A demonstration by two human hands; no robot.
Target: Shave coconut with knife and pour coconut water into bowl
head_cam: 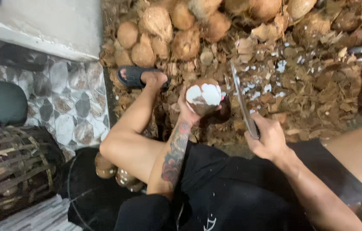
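Centrally, just above the lap: left hand (pixel 188 112) cupped from below around a partly peeled coconut (pixel 203 97), fingers wrapped on its underside, white flesh bared on top with brown skin left in patches. Tattooed left forearm (pixel 174 156) rising from 6 o'clock toward the nut. Right hand (pixel 268 139) at about 4 o'clock of the coconut, closed in a fist around the handle of a long knife (pixel 241 100); blade pointing up toward 12 o'clock, standing just beside the nut's right flank, whether touching or a hair apart impossible to tell.

Beyond, at 12 o'clock: a heap of brown husked coconuts (pixel 159 36) piled against a pale wall (pixel 40 21). To 2 and 3 o'clock of the held nut, floor strewn with brown shell shavings and white flecks of flesh (pixel 301 77). At 10 o'clock of the nut, a bare foot in a dark slide sandal (pixel 136 77), shin running back down to a bent knee (pixel 117 147). Below that knee, at 7 o'clock, a few peeled-looking nuts (pixel 117 173) lying in a dark tub. Far at 9 o'clock, a woven bamboo basket (pixel 12 171) with a dark round container (pixel 1 102) above it, both on patterned stone flooring (pixel 67 111). Black shorts (pixel 232 188) filling the bottom of the view.
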